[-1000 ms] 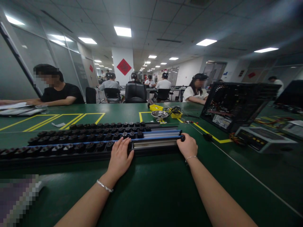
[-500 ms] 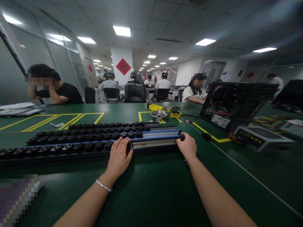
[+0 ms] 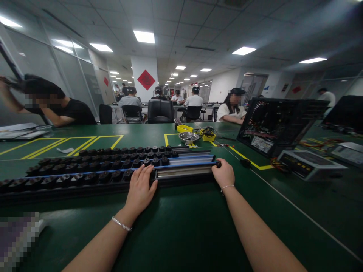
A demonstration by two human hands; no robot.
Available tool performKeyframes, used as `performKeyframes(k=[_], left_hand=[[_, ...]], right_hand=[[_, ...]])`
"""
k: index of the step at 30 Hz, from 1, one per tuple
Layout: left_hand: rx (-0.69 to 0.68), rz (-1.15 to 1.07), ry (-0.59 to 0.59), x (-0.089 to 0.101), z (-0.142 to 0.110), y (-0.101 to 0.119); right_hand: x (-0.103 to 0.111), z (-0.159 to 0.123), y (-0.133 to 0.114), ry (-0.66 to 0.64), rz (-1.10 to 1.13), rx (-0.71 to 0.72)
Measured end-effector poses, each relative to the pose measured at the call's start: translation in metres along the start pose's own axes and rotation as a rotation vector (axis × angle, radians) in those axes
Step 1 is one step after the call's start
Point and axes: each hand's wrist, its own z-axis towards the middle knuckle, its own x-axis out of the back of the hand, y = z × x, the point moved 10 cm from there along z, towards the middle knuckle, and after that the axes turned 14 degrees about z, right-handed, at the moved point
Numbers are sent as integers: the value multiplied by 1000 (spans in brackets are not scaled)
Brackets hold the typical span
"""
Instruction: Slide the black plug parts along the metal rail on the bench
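A long black rack (image 3: 184, 172) of metal rails with blue edges lies across the green table (image 3: 184, 226) in front of me. Several rows of small black parts (image 3: 93, 166) fill its left portion. My left hand (image 3: 140, 189) lies flat with fingers stretched out over the nearest rail, touching the last black parts in that row. My right hand (image 3: 224, 173) is curled round the right end of the rack, fingers closed on it. Both wrists wear thin bracelets.
An open computer case (image 3: 278, 124) and a grey power unit (image 3: 309, 162) stand at the right. A metal bowl (image 3: 190, 136) and yellow bins (image 3: 185, 129) sit behind the rack. A person in black sits at the far left, others farther back. A blurred patch covers the near left corner.
My hands stay where they were on the rack. The person at the far left has raised an arm up and back. The view has shifted slightly.
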Motion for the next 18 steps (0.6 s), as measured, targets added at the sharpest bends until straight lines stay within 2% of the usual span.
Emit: performKeyframes(k=[18], left_hand=[[-3,0,9,0,0,0]], right_hand=[[2,5,6,18,44,-10]])
